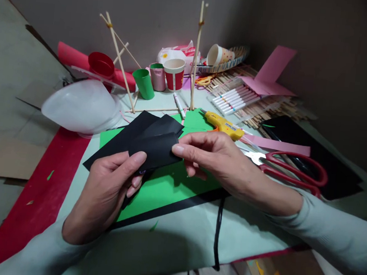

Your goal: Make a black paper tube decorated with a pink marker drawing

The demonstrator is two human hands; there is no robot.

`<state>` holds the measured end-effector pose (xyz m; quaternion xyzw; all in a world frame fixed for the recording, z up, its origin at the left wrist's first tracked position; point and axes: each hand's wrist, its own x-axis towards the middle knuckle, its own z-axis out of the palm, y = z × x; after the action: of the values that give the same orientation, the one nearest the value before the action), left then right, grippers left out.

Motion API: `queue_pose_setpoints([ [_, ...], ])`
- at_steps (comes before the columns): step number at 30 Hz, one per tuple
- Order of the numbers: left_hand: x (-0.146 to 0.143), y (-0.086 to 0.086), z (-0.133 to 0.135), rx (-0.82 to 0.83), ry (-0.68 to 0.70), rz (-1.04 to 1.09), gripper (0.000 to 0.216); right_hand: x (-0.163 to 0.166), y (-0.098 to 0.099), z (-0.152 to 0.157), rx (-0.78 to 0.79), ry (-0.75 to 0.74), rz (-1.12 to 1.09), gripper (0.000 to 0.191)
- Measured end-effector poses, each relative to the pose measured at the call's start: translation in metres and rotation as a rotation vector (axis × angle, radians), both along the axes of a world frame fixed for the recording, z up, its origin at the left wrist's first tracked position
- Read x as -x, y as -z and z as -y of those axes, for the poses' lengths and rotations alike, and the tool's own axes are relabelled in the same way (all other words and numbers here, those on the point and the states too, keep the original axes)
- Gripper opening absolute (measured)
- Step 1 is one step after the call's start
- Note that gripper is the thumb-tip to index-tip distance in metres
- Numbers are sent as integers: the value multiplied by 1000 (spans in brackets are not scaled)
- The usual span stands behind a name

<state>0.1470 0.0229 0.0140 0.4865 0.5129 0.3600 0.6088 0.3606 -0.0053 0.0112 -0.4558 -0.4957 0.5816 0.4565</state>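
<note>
Both my hands hold black paper pieces (151,139) just above a green paper sheet (166,183) on the table. My left hand (107,190) pinches the lower left part of the black paper between thumb and fingers. My right hand (213,160) grips its right edge with the thumb on top. Several black pieces overlap, fanned toward the upper right. A thin black strip (218,231) hangs over the table's front edge.
Red-handled scissors (292,169) and a yellow glue gun (223,125) lie right of my hands. Behind stand a stick frame (197,56), paper cups (173,73), a marker set (235,99) and pink paper (270,72). A clear plastic dome (81,106) sits left, on red paper (38,192).
</note>
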Motion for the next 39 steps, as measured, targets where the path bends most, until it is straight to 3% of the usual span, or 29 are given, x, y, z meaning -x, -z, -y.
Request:
queue_pose_setpoints([
  [5, 2, 5, 4, -90, 59, -19, 35, 1, 2, -1, 28, 58, -30, 36],
  [8, 4, 7, 5, -208, 126, -174, 27, 0, 3, -1, 23, 75, -84, 38],
  [11, 6, 8, 5, -254, 175, -285, 34, 1, 5, 0, 28, 70, -133, 36],
  [14, 4, 8, 3, -204, 200, -249, 39, 4, 5, 1, 58, 85, -183, 31],
  [21, -2, 5, 3, 116, 259, 83, 38, 12, 4, 2, 113, 154, -301, 33],
  [24, 0, 3, 6, 111, 305, 77, 37, 12, 3, 2, 118, 182, -302, 35],
  [28, 1, 3, 10, 33, 267, 20, 30, 13, 2, 3, 80, 194, -251, 35],
  [33, 2, 7, 7, -45, 204, -15, 30, 16, 9, 7, -103, 122, -102, 27],
  [39, 8, 12, 4, -17, 279, 16, 40, 11, 13, 11, -483, 160, 379, 21],
])
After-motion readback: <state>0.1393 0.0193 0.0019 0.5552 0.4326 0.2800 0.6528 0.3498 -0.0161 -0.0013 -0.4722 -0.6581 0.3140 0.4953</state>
